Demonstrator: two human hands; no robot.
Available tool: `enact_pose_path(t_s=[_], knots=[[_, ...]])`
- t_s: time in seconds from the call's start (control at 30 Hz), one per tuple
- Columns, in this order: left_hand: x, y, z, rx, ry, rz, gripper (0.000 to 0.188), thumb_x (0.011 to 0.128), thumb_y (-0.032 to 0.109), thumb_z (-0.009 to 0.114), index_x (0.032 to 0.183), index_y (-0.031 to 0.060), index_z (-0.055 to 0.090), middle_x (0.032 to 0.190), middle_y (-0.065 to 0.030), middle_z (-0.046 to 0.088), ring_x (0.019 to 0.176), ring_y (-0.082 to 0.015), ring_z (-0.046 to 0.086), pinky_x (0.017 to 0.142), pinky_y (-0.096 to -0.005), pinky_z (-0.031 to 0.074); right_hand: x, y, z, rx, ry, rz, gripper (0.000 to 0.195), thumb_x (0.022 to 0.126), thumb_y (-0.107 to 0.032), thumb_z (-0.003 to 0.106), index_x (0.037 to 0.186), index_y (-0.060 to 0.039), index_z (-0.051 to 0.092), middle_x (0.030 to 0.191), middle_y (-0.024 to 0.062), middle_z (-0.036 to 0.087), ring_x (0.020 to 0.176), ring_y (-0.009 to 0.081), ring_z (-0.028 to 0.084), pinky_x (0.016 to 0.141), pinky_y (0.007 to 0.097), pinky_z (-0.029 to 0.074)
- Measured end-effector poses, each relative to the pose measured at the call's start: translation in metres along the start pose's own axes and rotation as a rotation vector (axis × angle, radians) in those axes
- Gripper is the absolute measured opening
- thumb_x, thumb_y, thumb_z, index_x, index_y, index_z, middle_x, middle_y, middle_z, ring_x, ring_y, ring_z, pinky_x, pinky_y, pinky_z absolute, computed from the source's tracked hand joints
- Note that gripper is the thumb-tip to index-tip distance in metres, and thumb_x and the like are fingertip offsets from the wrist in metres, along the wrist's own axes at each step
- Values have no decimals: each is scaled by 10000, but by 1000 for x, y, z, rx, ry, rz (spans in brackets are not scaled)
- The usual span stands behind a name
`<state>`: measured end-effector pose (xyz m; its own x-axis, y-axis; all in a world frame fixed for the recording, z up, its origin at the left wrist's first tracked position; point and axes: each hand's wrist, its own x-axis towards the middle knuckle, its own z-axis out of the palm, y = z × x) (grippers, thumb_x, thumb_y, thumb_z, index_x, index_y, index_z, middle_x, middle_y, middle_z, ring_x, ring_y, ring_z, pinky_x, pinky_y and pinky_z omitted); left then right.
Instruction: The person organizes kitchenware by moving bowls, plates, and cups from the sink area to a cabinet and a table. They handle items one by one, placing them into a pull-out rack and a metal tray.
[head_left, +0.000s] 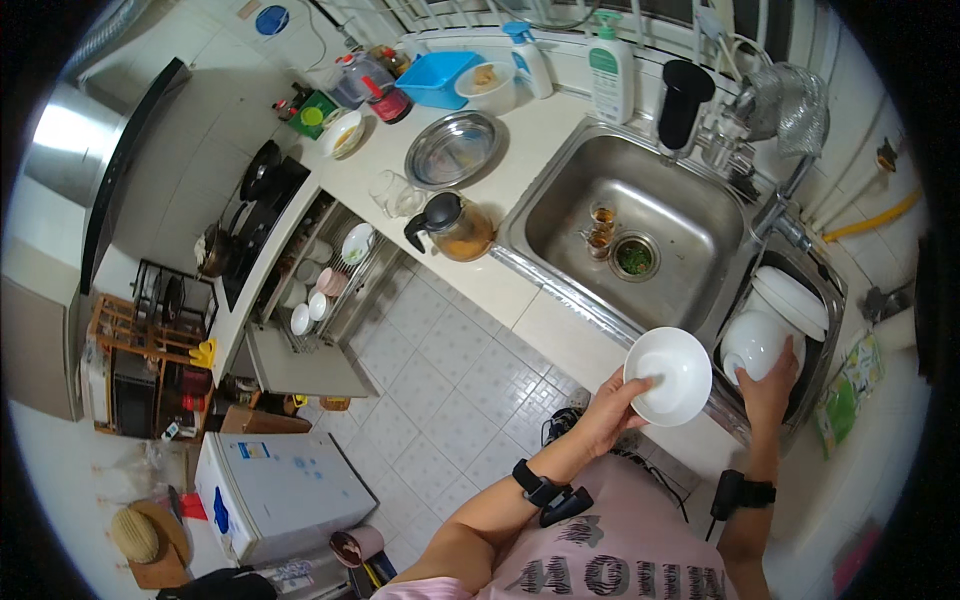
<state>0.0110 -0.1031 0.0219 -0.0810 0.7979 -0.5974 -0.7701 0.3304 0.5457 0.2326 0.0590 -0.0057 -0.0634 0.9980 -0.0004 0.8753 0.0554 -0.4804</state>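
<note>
My left hand (611, 412) holds a white bowl (671, 379) by its rim, thumb inside, over the front edge of the counter. The inside of the bowl faces up. In the small side basin of the sink, my right hand (772, 382) grips an upside-down white bowl (754, 345). Its fingers and thumb spread around the bowl's outside. More white dishes (791, 300) lean beside that bowl in the side basin. How deep they are stacked is hidden.
The large steel sink basin (675, 210) holds small glass cups (600, 229) near a drain strainer (636, 255) with green scraps. A glass teapot (457, 232) and an oval steel tray (452, 148) stand left of it. Below, a cabinet door (307, 367) hangs open beside a dish rack.
</note>
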Motion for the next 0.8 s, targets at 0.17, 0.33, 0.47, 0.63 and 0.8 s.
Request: enact_pose_path(t_s=[0.17,0.33,0.47,0.63,0.8], knots=[[-6,3,-8,-31,33,19,511,898,258,635,1343,81,455,1105,-51,615,894,-116,660,680,-231,582,7,23,11,-43,40,-67,988,707,-214,776,1509,-120,206,1443,213,340,1313,402,390,1045,501,417],[-9,6,-17,-26,17,35,527,899,258,632,1356,77,445,1128,-61,618,916,-129,665,705,-241,592,2,18,8,-3,36,-66,979,695,-189,772,1501,-105,222,1440,224,348,1302,408,402,1057,494,403],[-7,10,-12,9,60,49,514,900,270,632,1335,58,458,1097,-56,625,873,-127,659,656,-214,566,8,29,-1,12,5,-121,975,682,-174,787,1488,-85,246,1454,223,354,1324,401,390,1087,477,371],[-5,8,-15,44,56,16,589,874,309,637,1334,-17,468,1243,-120,588,1085,-221,628,831,-293,586,15,16,-25,22,-47,-146,962,620,-219,826,1422,-39,325,1402,225,423,1292,395,440,1069,450,391],[2,8,-16,-1,67,-7,626,854,293,637,1360,-7,421,1270,-150,566,1086,-269,639,826,-351,614,17,19,-41,71,-47,-155,947,601,-277,796,1392,-9,349,1312,241,471,1196,407,502,978,448,459]])
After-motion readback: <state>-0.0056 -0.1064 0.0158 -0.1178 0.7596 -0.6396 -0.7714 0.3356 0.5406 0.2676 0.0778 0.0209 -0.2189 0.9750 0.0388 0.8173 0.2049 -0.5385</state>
